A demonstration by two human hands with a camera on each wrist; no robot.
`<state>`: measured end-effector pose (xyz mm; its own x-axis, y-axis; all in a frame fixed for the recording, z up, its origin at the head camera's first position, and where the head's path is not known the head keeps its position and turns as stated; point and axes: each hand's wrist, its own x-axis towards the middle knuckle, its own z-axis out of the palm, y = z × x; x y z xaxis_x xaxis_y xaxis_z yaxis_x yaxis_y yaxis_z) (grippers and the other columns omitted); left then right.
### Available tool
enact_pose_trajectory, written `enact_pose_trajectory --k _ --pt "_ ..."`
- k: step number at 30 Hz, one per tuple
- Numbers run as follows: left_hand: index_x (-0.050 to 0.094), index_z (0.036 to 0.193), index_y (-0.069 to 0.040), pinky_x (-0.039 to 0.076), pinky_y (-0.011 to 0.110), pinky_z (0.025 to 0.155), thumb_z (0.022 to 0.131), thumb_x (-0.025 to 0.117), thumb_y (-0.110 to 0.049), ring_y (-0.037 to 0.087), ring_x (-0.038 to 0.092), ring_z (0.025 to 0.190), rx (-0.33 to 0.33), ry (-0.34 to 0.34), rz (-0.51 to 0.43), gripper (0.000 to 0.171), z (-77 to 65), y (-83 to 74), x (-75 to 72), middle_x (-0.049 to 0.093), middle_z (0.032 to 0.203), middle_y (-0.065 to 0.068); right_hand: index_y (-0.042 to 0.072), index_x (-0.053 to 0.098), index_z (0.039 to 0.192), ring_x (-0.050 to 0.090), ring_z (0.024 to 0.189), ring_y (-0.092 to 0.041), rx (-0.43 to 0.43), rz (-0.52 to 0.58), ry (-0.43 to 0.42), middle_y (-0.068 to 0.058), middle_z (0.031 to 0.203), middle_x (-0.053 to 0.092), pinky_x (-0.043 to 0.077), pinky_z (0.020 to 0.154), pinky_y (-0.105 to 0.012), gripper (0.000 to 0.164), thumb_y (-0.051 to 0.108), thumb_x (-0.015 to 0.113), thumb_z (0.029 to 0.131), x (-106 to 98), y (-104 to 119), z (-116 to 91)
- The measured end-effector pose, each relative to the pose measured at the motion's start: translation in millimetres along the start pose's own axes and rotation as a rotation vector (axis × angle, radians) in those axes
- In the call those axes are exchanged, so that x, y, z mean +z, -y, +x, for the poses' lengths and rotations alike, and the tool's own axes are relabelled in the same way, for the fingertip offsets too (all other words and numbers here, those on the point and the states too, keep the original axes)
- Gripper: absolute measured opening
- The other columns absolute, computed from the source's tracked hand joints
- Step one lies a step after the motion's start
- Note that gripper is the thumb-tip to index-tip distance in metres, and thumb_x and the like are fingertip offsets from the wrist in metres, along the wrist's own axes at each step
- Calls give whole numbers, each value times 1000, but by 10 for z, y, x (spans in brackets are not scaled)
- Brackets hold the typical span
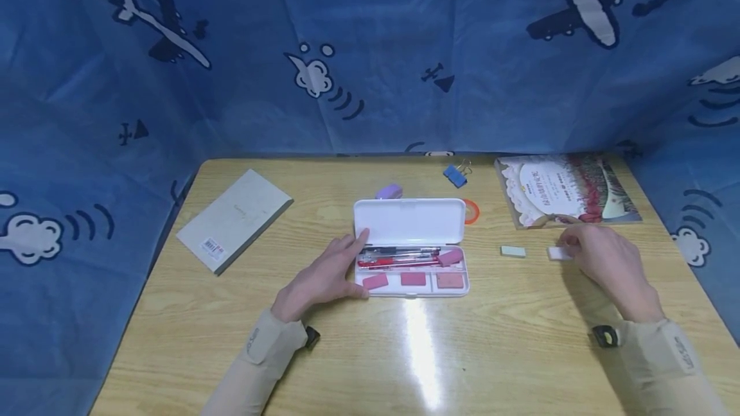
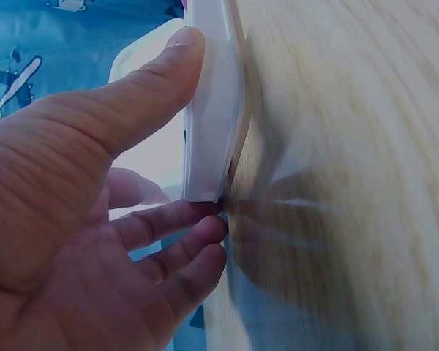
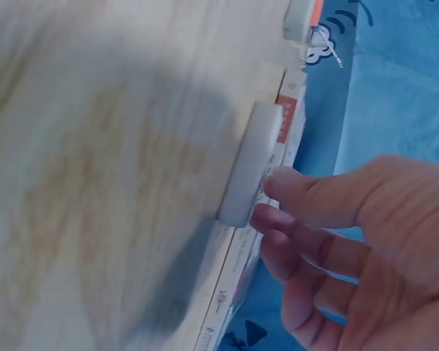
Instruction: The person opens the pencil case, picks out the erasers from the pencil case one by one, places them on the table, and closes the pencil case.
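A white pencil case (image 1: 408,248) lies with its lid (image 1: 409,222) raised. Pens (image 1: 399,257) fill its back compartment, and several pink erasers (image 1: 413,279) sit mostly along the front. My left hand (image 1: 324,273) holds the case's left end: the thumb (image 2: 157,77) presses the front wall, while the other fingers reach around the end and toward the lid. To the right, a white eraser (image 3: 252,164) lies on the table. Bent fingertips of my right hand (image 1: 607,262) hover right at its end, thumb and index finger slightly parted. A pale green eraser (image 1: 512,251) lies left of it.
A grey notebook (image 1: 237,220) lies at the left. Behind the case are a purple object (image 1: 390,192) and an orange ring (image 1: 472,212). A blue binder clip (image 1: 455,176) and a printed booklet (image 1: 561,191) lie toward the back right. Blue curtain (image 1: 370,82) surrounds the wooden table.
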<state>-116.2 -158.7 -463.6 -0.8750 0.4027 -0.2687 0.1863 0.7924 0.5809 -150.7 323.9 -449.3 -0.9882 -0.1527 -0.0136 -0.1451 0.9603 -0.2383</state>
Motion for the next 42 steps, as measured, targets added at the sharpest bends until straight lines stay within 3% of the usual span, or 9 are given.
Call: enact_pose_trajectory --k 4,8,12,20,30,37,42 --pt "11 164 -25 33 44 122 79 87 -35 24 31 147 -6 -1 0 114 -4 4 -1 22 170 3 5 76 99 67 84 -46 -109 4 -102 -22 98 75 50 62 -56 12 8 73 87 2 114 9" --pt "12 164 -25 33 44 122 79 88 -35 24 30 147 -14 -2 -3 114 -9 -1 -6 21 170 3 5 77 97 68 88 -41 -275 36 -227 -15 96 77 50 77 -56 18 1 76 80 15 313 41" --pt "12 164 -25 33 45 122 79 88 -35 24 30 148 -18 -2 -3 114 -11 -5 -4 21 170 3 7 77 99 67 87 -36 -376 60 -278 -11 94 78 52 75 -53 26 -2 79 75 43 548 64" --pt "12 164 -25 34 45 122 80 88 -34 24 31 147 -8 -5 -10 114 -11 0 7 24 169 3 8 78 100 69 90 -32 -446 77 -242 -8 95 79 55 72 -50 28 1 83 74 127 991 96" --pt "11 164 -25 34 44 122 80 87 -34 23 30 147 -5 2 -12 114 -8 8 5 23 169 3 12 81 100 64 85 -23 -526 105 -148 1 97 79 51 70 -38 22 7 82 79 299 1400 122" --pt "10 164 -25 33 45 122 80 87 -36 24 30 148 2 6 -7 114 -5 14 1 22 170 4 15 80 97 62 81 -19 -507 123 -79 3 92 78 49 67 -34 18 10 83 80 385 1559 143" --pt "9 164 -24 34 44 122 81 86 -36 23 31 147 9 5 -2 114 -2 15 2 23 169 3 17 79 94 62 86 -21 -495 70 -53 4 91 77 51 72 -38 15 6 80 83 389 1597 153"
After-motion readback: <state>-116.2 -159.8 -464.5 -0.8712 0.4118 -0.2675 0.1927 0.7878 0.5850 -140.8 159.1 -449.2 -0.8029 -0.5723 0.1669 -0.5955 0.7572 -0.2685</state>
